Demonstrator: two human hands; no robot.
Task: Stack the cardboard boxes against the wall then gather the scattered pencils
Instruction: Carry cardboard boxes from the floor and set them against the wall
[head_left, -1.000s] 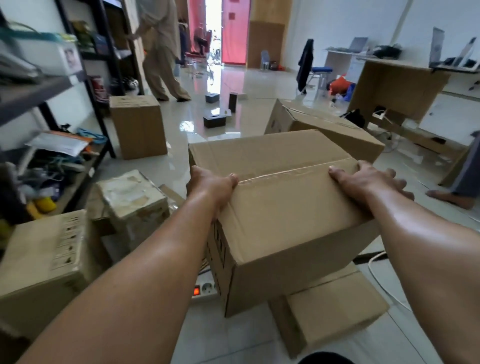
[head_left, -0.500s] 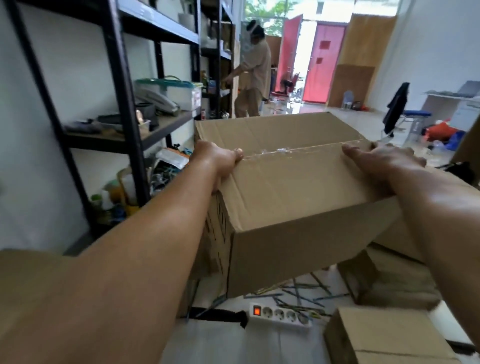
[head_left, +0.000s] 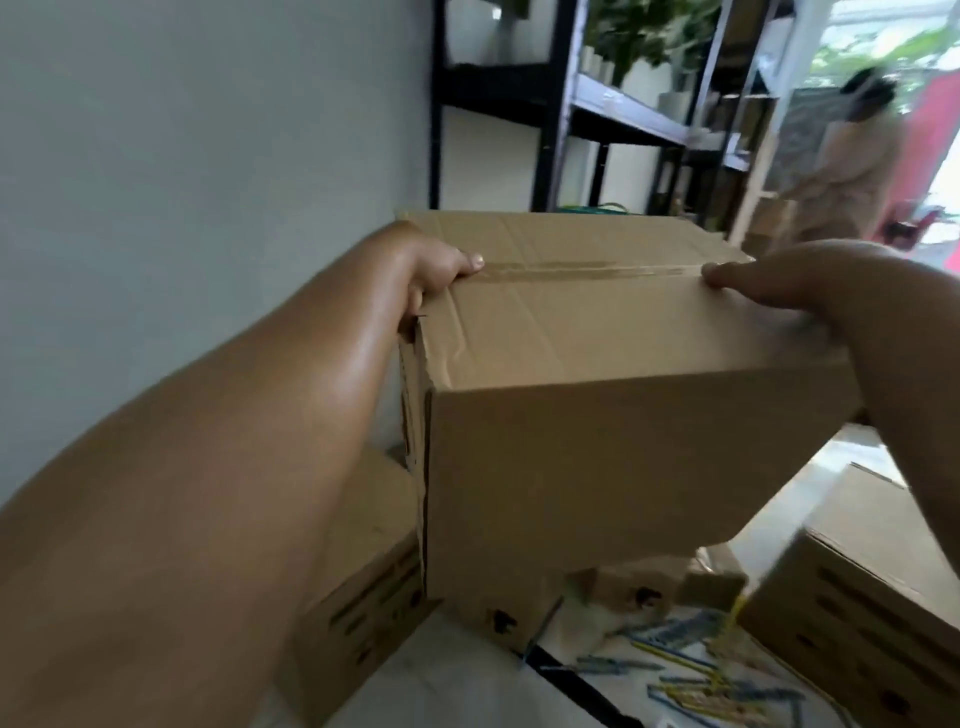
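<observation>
I carry a large taped cardboard box (head_left: 597, 415) in the air, close to the pale wall (head_left: 182, 156). My left hand (head_left: 431, 270) grips its left end, thumb lying on the top by the tape seam. My right hand (head_left: 810, 291) grips the right end, thumb on top as well. Below it, a printed cardboard box (head_left: 363, 582) stands on the floor against the wall. Another printed box (head_left: 857, 613) lies at the lower right. Scattered blue and yellow pencils (head_left: 691, 670) lie on the white floor between them.
A black metal shelf unit (head_left: 550, 130) stands along the wall behind the carried box. A person in beige (head_left: 852, 171) stands at the far right near the shelves. A small worn box (head_left: 639, 592) and a black cable (head_left: 576, 680) lie on the floor.
I have turned left with the box, from the open room toward the wall. The box now hangs over the printed box by the wall. Both hands keep the same grip.
</observation>
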